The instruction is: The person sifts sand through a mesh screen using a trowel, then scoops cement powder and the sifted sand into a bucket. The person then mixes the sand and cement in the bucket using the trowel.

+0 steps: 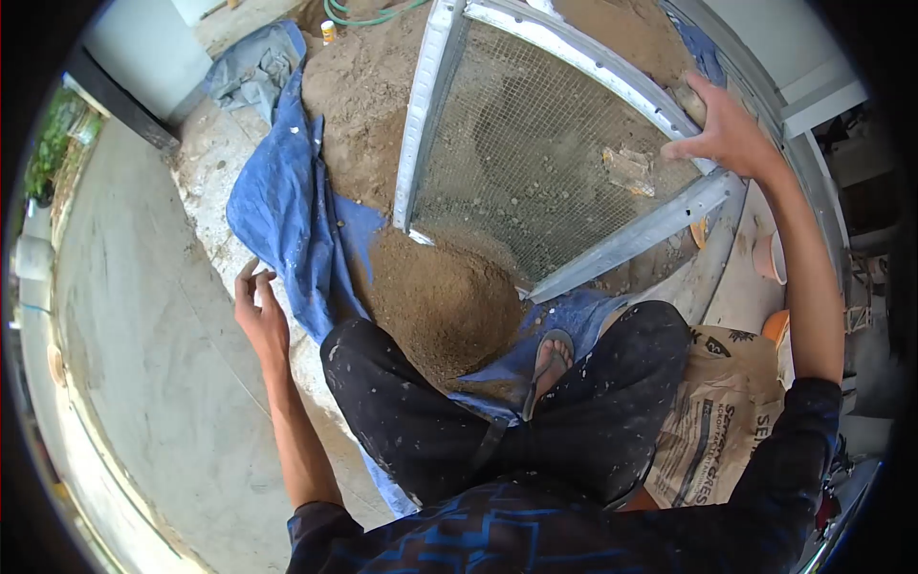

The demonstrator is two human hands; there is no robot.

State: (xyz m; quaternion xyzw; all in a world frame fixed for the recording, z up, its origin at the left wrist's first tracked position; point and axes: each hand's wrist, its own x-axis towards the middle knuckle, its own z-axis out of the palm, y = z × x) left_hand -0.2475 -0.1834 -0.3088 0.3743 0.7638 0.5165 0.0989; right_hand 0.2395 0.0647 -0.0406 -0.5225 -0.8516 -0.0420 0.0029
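I had the right hand (722,129) spread over the mesh screen (516,115) at its right-hand edge, thumb and fingers straddling the metal frame; a tan lump sat within that grip. The left hand (263,320) held nothing, its fingers loosely curled beside the blue tarp (273,196). The screen leaned, tilted, over the sandy ground, with a mound of fine sand (449,306) in front of its near end and a torn scrap (629,172) on the mesh. With one hand on it, I judged, a slip could twist the frame or drop it toward the sandalled foot (550,368). I couldn't tell whether the lump was a stone or a handle; the screen's underside was hidden, its top cut off, and my knee partly covered the paper sack (712,430).
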